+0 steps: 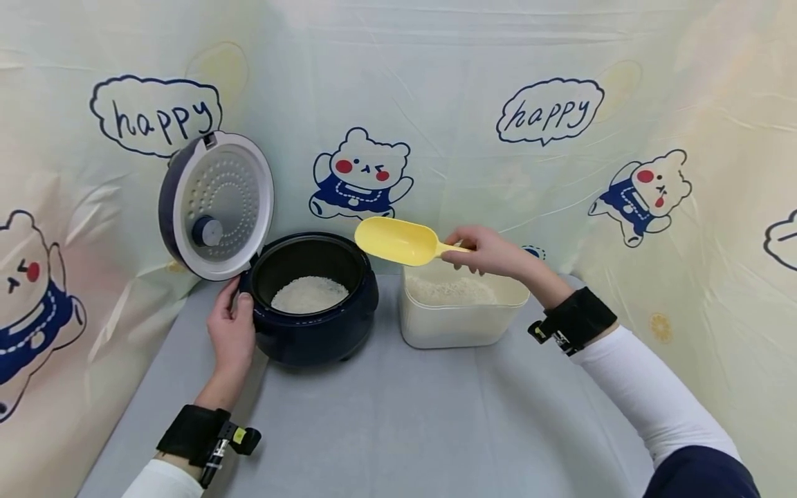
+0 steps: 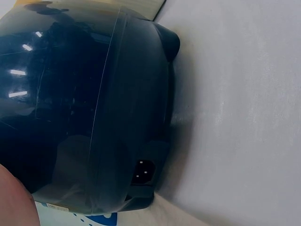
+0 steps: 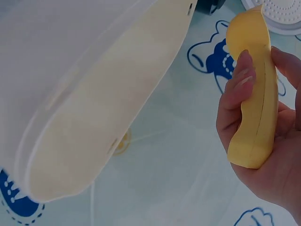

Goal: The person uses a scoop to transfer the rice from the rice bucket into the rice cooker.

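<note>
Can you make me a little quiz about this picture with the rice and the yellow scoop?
1. True or false: the lid of the rice cooker is open.
2. Which hand holds the yellow scoop? A) left hand B) right hand C) neither
3. Fill in: the left hand rests against the side of the ____.

Key:
1. True. It stands up, and rice shows in the pot.
2. B. The right hand grips the handle, above the white tub of rice.
3. Rice cooker.
</note>
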`<state>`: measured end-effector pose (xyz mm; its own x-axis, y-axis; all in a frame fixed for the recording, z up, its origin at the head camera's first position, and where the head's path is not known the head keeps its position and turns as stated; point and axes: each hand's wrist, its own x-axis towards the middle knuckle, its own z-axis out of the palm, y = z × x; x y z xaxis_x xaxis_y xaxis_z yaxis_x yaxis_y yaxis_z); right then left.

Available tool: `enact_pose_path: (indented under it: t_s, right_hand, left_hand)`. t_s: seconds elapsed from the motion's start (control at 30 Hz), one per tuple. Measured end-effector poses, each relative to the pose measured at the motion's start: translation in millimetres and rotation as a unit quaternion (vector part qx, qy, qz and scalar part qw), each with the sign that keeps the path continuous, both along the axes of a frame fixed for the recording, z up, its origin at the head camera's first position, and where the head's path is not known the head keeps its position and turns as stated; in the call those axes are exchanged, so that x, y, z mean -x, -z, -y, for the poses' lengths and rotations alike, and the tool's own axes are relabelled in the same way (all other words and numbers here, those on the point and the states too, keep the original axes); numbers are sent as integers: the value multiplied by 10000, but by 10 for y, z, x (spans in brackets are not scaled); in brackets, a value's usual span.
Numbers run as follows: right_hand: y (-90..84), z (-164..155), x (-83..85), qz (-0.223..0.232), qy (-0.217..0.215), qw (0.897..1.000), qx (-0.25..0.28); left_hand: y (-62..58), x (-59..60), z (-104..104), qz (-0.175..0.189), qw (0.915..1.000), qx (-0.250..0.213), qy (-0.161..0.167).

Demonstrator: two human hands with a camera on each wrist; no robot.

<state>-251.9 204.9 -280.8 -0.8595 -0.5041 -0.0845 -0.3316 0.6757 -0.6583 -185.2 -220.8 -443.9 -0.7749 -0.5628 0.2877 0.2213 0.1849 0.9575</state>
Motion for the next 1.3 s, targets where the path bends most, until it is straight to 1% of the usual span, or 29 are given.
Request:
enact_pose_path:
  t_s: [0.1,0.37,0.6,0.7,0.83,1.0,1.17,1.23,1.27,1.3]
  right_hand:
    - [41,-149,-5,-16,84,10000,-18]
    - [113,-511,-40,-151,340,9984,-437]
    - [97,-740,-101,-213,399,9979,-474]
    - [110,-837,-128,-211,443,9973,-539]
    - [120,-945,-163,-286,507,9950,-815]
    - [71,-998,-215,-470,730,9861,-1416]
    - [5,-933,-275,-886,915,9697,-2082]
    - [-28,-875,-288,-960,953,9633,-2318]
    - [-53,-839,-296,-951,971,9606,-2424]
    - [-83,-801,-308,-914,992,9583,-2518]
  left_hand:
    - [-1,0,0,16,10000,20,16]
    - [9,-9,9,93,9999,69,34]
    - [24,-4,14,184,9998,8,115]
    - [22,-4,12,170,9998,-25,133]
    - [22,-10,10,160,9998,32,115]
    - [30,-29,5,230,9996,97,91]
    - [36,-47,-4,301,9993,122,156]
    - [29,-45,-2,302,9993,132,178]
    - [-11,-63,-17,303,9993,109,190]
    - [-22,-62,-18,300,9993,116,179]
